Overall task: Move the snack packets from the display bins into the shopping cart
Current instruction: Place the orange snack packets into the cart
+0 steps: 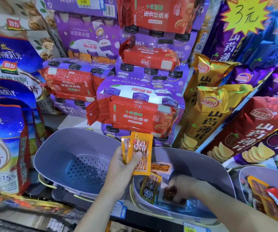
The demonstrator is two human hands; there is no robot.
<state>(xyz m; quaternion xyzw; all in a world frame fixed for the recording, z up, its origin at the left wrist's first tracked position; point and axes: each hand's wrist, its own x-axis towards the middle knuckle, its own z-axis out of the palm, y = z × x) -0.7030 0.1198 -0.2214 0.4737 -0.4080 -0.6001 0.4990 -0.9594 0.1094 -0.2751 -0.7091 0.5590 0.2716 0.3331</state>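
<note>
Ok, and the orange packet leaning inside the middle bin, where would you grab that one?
Probably its upper end, pinched from above. The orange packet stands tilted against the left wall of the middle bin, top edge free, lower end down by the floor, so fingers can close across its flat faces. The right hand is low beside it; the left hand holds two packets.

Right hand (183,186) motion-blurred — grasp unclear, far-right bin (245,178) cut off, shopping cart (58,221) smeared
</note>
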